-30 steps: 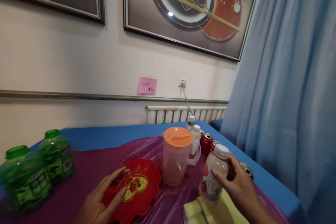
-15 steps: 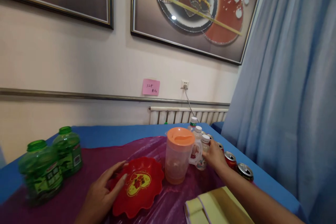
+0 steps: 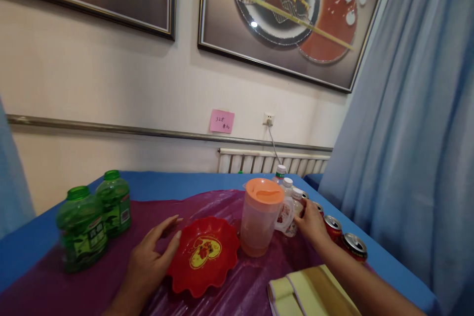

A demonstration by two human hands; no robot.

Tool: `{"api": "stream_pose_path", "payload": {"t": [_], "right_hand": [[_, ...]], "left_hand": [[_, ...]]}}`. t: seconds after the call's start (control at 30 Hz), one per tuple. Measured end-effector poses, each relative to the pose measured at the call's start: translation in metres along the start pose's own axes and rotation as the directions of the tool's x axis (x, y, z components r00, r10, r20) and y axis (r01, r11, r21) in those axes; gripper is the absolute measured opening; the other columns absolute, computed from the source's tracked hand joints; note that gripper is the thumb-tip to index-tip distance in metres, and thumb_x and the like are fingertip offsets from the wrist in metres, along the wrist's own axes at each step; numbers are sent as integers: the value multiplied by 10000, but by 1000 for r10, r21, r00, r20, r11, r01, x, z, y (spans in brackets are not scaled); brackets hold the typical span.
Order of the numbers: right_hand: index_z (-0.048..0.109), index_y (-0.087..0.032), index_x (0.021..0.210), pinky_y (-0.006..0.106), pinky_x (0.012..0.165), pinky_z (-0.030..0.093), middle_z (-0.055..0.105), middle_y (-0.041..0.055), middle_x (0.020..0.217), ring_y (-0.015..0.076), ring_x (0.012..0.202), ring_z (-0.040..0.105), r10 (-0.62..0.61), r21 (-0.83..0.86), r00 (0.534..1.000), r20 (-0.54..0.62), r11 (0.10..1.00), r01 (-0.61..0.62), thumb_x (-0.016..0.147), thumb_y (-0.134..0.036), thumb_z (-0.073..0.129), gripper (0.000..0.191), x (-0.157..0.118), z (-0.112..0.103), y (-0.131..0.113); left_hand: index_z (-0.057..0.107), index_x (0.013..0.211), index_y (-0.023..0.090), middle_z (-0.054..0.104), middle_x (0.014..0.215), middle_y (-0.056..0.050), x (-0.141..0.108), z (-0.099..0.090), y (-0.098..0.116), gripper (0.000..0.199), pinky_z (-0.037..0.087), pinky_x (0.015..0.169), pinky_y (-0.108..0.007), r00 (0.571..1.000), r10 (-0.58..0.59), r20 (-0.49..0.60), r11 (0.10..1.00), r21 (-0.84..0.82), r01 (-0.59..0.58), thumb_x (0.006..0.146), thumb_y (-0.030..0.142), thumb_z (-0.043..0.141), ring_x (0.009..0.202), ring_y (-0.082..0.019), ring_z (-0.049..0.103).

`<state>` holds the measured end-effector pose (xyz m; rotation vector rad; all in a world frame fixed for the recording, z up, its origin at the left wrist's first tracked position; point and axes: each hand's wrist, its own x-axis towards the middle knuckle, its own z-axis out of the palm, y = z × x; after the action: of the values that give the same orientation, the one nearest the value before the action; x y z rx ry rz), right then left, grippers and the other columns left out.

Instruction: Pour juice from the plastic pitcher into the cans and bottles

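Observation:
My left hand (image 3: 153,254) is open beside the left rim of a red scalloped plate (image 3: 202,276). Its thumb and fingers are apart, with the thumb tip just over the rim and nothing held. Across the table, my right hand (image 3: 313,222) is closed round the nearest of several small clear bottles (image 3: 295,206) with white caps. Some of its fingers are hidden behind the bottle. Between plate and bottles stands a clear pitcher (image 3: 259,227) with an orange lid, its handle overlapping the bottle from my view. A folded yellow cloth (image 3: 307,291) lies below my right forearm.
Two green jugs (image 3: 83,237) stand at the left on a purple plastic sheet (image 3: 155,212) over the blue table (image 3: 155,185). Several drink cans (image 3: 353,246) line the right side. Behind are a radiator (image 3: 252,163) and a wall rail; a blue curtain (image 3: 400,133) hangs right.
The view has turned slightly left, so everything sits farther right. My left hand has drawn back a little from the plate. My right hand stays at the same bottle.

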<state>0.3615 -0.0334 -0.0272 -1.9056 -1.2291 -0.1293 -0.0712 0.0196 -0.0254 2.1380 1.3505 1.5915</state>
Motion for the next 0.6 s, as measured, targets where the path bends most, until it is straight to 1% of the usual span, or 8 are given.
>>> {"api": "stream_pose_path", "payload": {"t": [0.07, 0.13, 0.23, 0.33, 0.4, 0.47, 0.5, 0.6], "right_hand": [[599, -103, 1229, 353, 888, 508, 679, 159, 1136, 292, 1053, 656, -15, -24, 999, 40, 1000, 16, 770, -302, 622, 501, -1, -1, 5], [584, -106, 1218, 379, 943, 488, 655, 168, 1148, 308, 1104, 622, -33, -55, 999, 13, 998, 34, 786, -331, 613, 489, -3, -5, 8], [581, -108, 1158, 455, 975, 467, 623, 188, 1113, 344, 1112, 578, -73, -58, 987, -144, 996, 65, 809, -401, 602, 456, -17, -17, 8], [557, -154, 1161, 451, 851, 524, 612, 141, 1041, 292, 931, 610, -132, 117, 956, -261, 979, 167, 880, -416, 552, 385, -53, -24, 0], [559, -197, 1178, 382, 757, 549, 617, 120, 1051, 249, 865, 629, -264, 268, 941, -210, 910, 315, 907, -348, 572, 310, -85, -21, -13], [592, -235, 1132, 332, 719, 561, 630, 122, 1115, 238, 897, 657, -471, 388, 867, -163, 778, 495, 900, -246, 596, 232, -116, -12, -35], [606, -247, 1103, 310, 688, 560, 637, 117, 1120, 224, 865, 668, -541, 449, 828, -150, 708, 545, 901, -206, 586, 207, -130, -6, -48], [601, -253, 1025, 254, 612, 537, 652, 89, 1042, 169, 732, 661, -611, 615, 774, -166, 549, 566, 926, -159, 498, 172, -157, 17, -92]], "left_hand": [[662, 1150, 222, 793, 1061, -53, 1, 0, -2, 421, 609, 909, -345, 1000, -3, -6, 1000, 2, 3, 852, 513, 599, 924, -226, 766], [656, 1161, 216, 790, 1055, -56, 1, 0, -4, 434, 606, 910, -349, 1000, -5, -18, 1000, 1, 5, 853, 514, 590, 923, -226, 764], [642, 1180, 223, 784, 1060, -55, 0, -1, -4, 422, 596, 925, -367, 999, -2, -51, 1000, 24, 3, 862, 494, 588, 938, -228, 753], [633, 1176, 221, 775, 1049, -57, -3, -3, -1, 385, 590, 923, -381, 996, 23, -91, 998, 55, -18, 879, 459, 580, 930, -224, 744], [628, 1171, 207, 764, 1030, -61, -5, -6, 2, 361, 590, 899, -382, 987, 74, -141, 994, 86, -62, 895, 428, 556, 912, -220, 737], [621, 1182, 196, 745, 1056, -76, -5, -10, 7, 337, 563, 937, -407, 972, 144, -187, 979, 172, -112, 909, 379, 545, 957, -232, 717], [616, 1184, 194, 734, 1072, -86, -5, -13, 9, 325, 546, 959, -422, 959, 180, -219, 965, 228, -129, 914, 358, 543, 988, -243, 705], [570, 1241, 183, 682, 1180, -131, -1, -26, 10, 358, 472, 1051, -478, 909, 222, -354, 919, 388, -73, 913, 327, 555, 1142, -286, 643]]}}
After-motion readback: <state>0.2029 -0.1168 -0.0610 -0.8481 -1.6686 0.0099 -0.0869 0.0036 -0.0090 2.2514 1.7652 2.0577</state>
